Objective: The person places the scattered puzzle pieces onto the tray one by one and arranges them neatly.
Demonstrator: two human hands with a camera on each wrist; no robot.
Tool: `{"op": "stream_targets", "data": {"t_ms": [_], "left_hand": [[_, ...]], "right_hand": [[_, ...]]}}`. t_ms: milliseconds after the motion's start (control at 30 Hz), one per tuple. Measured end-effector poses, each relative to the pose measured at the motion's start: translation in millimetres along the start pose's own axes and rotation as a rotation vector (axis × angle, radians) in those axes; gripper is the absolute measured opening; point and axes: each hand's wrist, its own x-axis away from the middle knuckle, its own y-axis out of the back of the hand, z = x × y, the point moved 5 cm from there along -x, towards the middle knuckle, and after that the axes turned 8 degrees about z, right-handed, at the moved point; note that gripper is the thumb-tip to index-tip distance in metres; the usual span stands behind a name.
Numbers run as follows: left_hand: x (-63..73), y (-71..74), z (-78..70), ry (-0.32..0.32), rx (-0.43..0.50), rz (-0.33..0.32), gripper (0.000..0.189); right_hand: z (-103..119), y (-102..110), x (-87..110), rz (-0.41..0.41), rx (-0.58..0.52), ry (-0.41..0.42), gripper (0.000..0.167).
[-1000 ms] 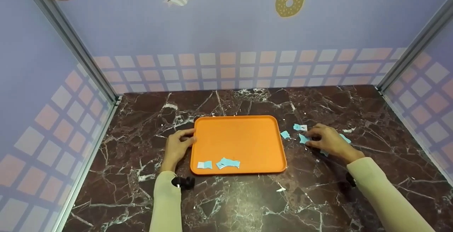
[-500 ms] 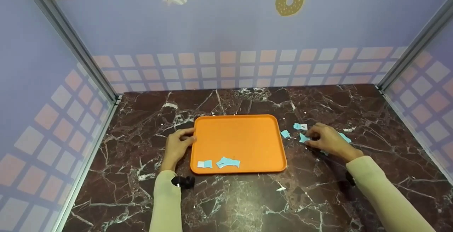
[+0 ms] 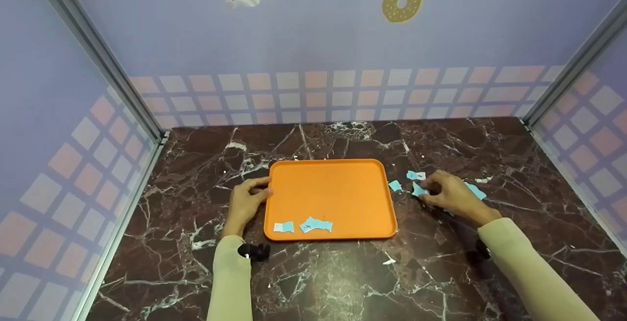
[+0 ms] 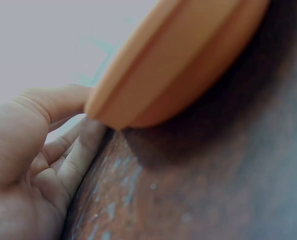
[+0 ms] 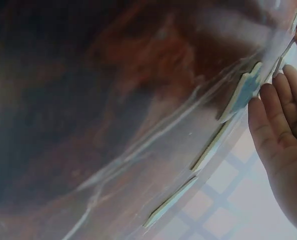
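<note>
An orange tray [image 3: 333,179] lies on the dark marbled table. At its left edge my left hand [image 3: 245,203] holds the rim; the left wrist view shows the thumb at the top of the rim [image 4: 138,70] and fingers low against its side. To the right of the tray, my right hand [image 3: 453,196] pinches a light blue puzzle piece [image 3: 418,190] between thumb and fingertips. In the right wrist view this piece [image 5: 285,54] stands tilted, seen nearly edge-on. Two joined pieces [image 3: 316,225] and a white-and-blue piece [image 3: 283,227] lie along the tray's front.
Near my right hand lie a small blue piece [image 3: 395,185] by the tray's edge, a blue-and-white piece [image 3: 416,175] behind the fingers, and another blue piece [image 3: 476,191] beyond the hand. Patterned walls, including the back wall [image 3: 313,41], enclose the table.
The pinched piece has tilted and shifted slightly left in my right fingers. A piece below the right hand, visible before, is now hidden. The left hand and tray stay put.
</note>
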Motion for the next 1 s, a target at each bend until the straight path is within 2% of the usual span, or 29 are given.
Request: {"op": "stream_targets", "data": {"t_ms": [467,700,1000], "left_hand": [[1.1,0.3,-2.3,-0.014,0.021,0.003,0.031],[0.5,0.3,-2.1,-0.023,0.008,-0.001,0.03],[0.2,0.1,-1.9,-0.031,0.014,-0.005,0.03]], "right_hand": [[28.4,-9.1,-7.3,-0.055,0.019,0.108,0.021],[47.3,-16.8,-13.0,-0.045,-0.012,0.175,0.021],[74.0,-28.1,-19.3,-0.028,0.027,0.286,0.022]]}}
